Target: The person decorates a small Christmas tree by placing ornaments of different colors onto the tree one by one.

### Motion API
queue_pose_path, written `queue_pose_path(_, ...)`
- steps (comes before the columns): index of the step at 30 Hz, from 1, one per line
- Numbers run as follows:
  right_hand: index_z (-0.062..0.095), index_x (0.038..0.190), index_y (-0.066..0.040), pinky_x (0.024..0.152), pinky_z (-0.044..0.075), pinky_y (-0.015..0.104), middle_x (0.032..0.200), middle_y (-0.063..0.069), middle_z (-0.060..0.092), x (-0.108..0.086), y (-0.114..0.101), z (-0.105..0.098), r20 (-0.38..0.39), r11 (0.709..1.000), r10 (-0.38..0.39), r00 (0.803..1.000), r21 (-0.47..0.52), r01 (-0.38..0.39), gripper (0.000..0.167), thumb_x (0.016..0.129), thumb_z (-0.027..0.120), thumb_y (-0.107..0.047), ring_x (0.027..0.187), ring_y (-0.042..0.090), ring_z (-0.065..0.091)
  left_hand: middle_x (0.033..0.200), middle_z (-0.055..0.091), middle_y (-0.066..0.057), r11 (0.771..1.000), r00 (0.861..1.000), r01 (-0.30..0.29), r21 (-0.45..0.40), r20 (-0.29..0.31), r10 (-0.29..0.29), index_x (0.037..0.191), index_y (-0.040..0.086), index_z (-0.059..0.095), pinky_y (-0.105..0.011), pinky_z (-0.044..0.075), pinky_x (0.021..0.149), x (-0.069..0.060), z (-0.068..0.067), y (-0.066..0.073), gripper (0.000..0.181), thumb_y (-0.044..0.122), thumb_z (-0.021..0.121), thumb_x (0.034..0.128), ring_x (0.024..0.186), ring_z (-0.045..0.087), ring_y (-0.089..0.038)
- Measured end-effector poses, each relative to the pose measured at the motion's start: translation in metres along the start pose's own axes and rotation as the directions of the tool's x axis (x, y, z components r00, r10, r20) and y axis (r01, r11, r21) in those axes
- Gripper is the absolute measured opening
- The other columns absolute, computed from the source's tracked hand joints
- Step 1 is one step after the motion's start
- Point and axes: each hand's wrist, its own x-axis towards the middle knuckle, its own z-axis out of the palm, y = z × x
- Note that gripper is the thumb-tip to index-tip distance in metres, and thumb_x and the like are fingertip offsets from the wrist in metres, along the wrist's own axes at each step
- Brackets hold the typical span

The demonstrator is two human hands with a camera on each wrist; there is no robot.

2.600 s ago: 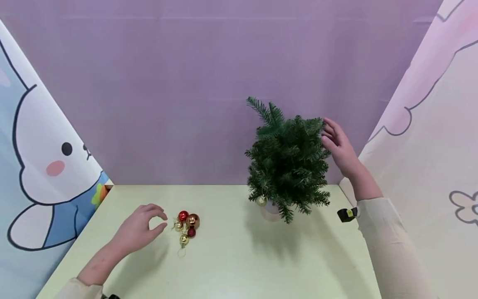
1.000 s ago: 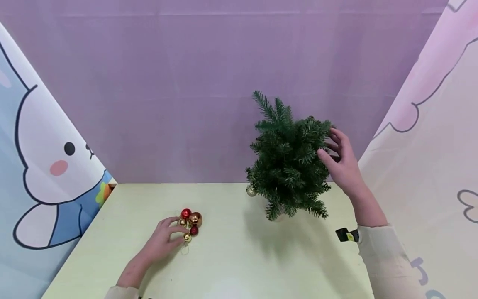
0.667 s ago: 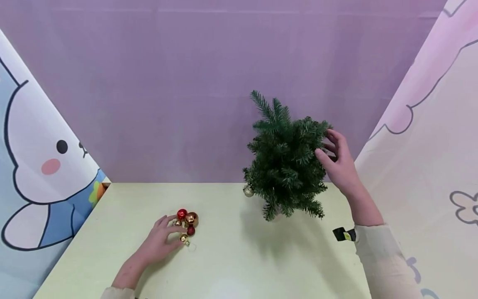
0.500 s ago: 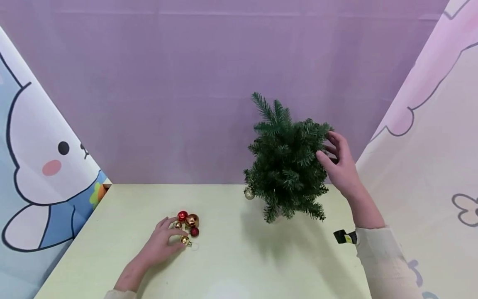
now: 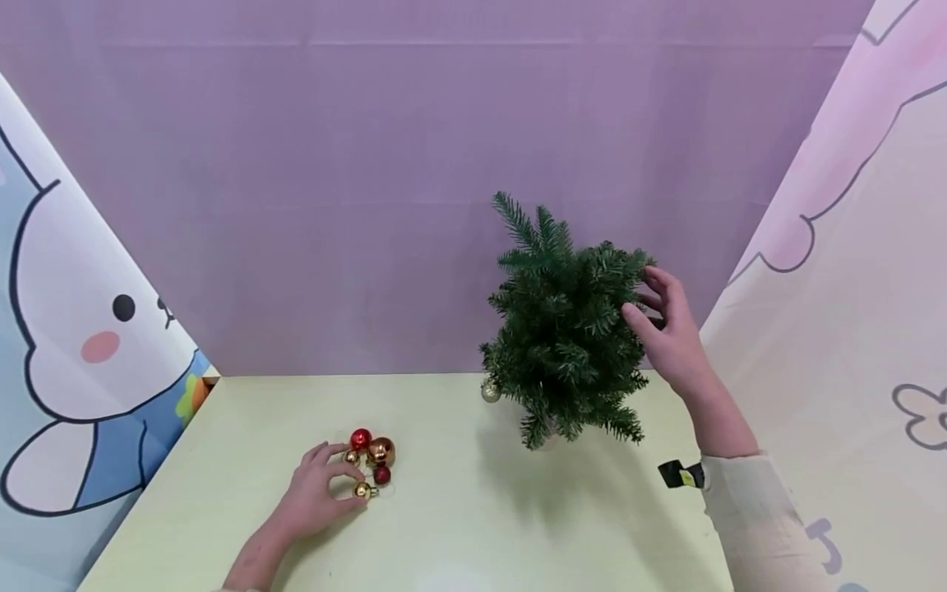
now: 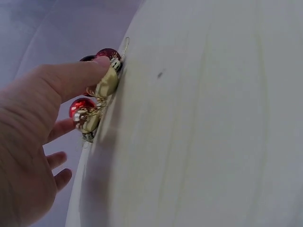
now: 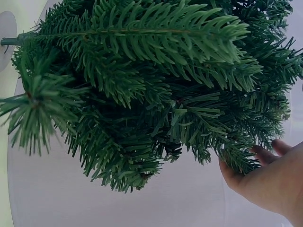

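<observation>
My left hand (image 5: 314,493) pinches a small gold Christmas ball (image 5: 362,490) between thumb and index finger, low over the table. In the left wrist view the thumb lies against this gold ball (image 6: 108,83). Clustered beside it are a bright red ball (image 5: 360,439), a copper ball (image 5: 381,451), a dark red ball (image 5: 381,475) and another gold ball (image 5: 351,457). On the right, my right hand (image 5: 669,333) holds a branch at the side of a small green Christmas tree (image 5: 565,329), its thumb and fingers around the branch tip (image 7: 239,158).
From the tree's lower left hangs a glittery gold ball (image 5: 491,390). The pale table (image 5: 444,526) ends at a purple backdrop (image 5: 333,205). Printed panels close off the left (image 5: 74,329) and right (image 5: 843,329) sides. The tree's base is mostly hidden by branches.
My left hand has moved right onto the ornament cluster and taken the small gold ball, whose hook has swung round to the right. The tree has turned, its hanging ball shifting left.
</observation>
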Motion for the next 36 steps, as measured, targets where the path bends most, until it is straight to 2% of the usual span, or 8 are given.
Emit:
queue_pose_path(5,0.019,0.154,-0.017,0.102,0.032,0.05,0.155,0.01,0.025,0.002,0.0,-0.002,0.007,1.0,-0.007,1.0,0.01,0.007,0.066,0.099,0.055,-0.027,0.135,0.034,0.032,0.125,0.055,-0.011,1.0,0.998,0.007,0.012,-0.055,-0.007,0.083,0.039,0.069,-0.068,0.024,0.095,-0.006,0.001,0.003,0.031,0.036,0.091,0.0607,0.121,0.037,-0.043)
queue_pose_path(12,0.018,0.154,-0.015,0.102,0.032,0.052,0.155,0.011,0.023,0.0,0.001,0.001,0.029,1.0,-0.003,1.0,0.023,0.002,0.067,0.1,0.055,-0.028,0.135,0.034,0.031,0.127,0.056,-0.009,0.999,0.997,0.036,-0.011,-0.063,-0.037,0.083,0.035,0.069,-0.074,0.021,0.096,-0.022,0.002,0.01,0.031,0.035,0.091,0.0614,0.125,0.033,-0.045)
queue_pose_path(16,0.019,0.154,-0.015,0.103,0.032,0.052,0.155,0.009,0.023,0.001,0.002,0.005,0.034,1.0,-0.003,0.999,0.029,0.002,0.068,0.099,0.057,-0.03,0.135,0.032,0.032,0.117,0.059,-0.004,0.999,0.995,0.022,-0.023,-0.099,-0.024,0.087,0.029,0.07,-0.071,0.027,0.096,-0.031,-0.002,0.018,0.032,0.029,0.091,0.063,0.121,0.039,-0.041)
queue_pose_path(20,0.019,0.153,-0.015,0.102,0.032,0.054,0.155,0.008,0.024,0.001,0.002,0.005,0.032,1.0,0.003,0.999,0.03,-0.004,0.07,0.098,0.058,-0.032,0.135,0.032,0.033,0.112,0.06,-0.002,0.997,0.992,0.015,-0.07,-0.125,-0.024,0.09,0.025,0.071,-0.068,0.031,0.095,-0.036,-0.008,0.029,0.032,0.024,0.091,0.064,0.12,0.04,-0.035)
queue_pose_path(24,0.018,0.154,-0.017,0.1,0.034,0.055,0.155,0.008,0.024,-0.001,0.002,0.003,0.031,1.0,0.014,0.999,0.022,-0.015,0.071,0.097,0.058,-0.033,0.135,0.033,0.033,0.109,0.062,-0.004,0.994,0.982,-0.041,-0.1,-0.188,0.021,0.088,0.026,0.07,-0.065,0.031,0.097,-0.036,-0.012,0.039,0.034,0.02,0.092,0.0627,0.119,0.041,-0.033)
queue_pose_path(27,0.019,0.154,-0.018,0.099,0.035,0.055,0.155,0.008,0.024,-0.003,0.003,0.001,0.026,1.0,0.022,0.999,0.017,-0.022,0.072,0.097,0.059,-0.034,0.134,0.032,0.034,0.107,0.063,-0.005,0.99,0.97,-0.088,-0.114,-0.237,0.059,0.087,0.026,0.07,-0.063,0.03,0.097,-0.032,-0.017,0.049,0.034,0.017,0.092,0.0634,0.119,0.042,-0.034)
queue_pose_path(30,0.018,0.154,-0.018,0.098,0.036,0.056,0.156,0.007,0.025,-0.004,0.004,-0.001,0.023,0.999,0.031,0.999,0.014,-0.031,0.072,0.097,0.059,-0.034,0.134,0.033,0.034,0.107,0.062,-0.003,0.986,0.963,-0.106,-0.13,-0.259,0.07,0.088,0.027,0.07,-0.063,0.029,0.098,-0.027,-0.022,0.062,0.033,0.016,0.091,0.0652,0.122,0.04,-0.034)
queue_pose_path(36,0.017,0.154,-0.019,0.099,0.035,0.057,0.157,0.006,0.021,-0.007,0.009,-0.005,0.057,0.999,0.016,0.998,0.029,-0.018,0.073,0.097,0.059,-0.035,0.134,0.035,0.033,0.112,0.061,-0.001,0.982,0.951,-0.108,-0.152,-0.305,0.057,0.089,0.029,0.07,-0.064,0.028,0.099,-0.026,-0.024,0.106,0.034,0.015,0.091,0.0656,0.127,0.037,-0.034)
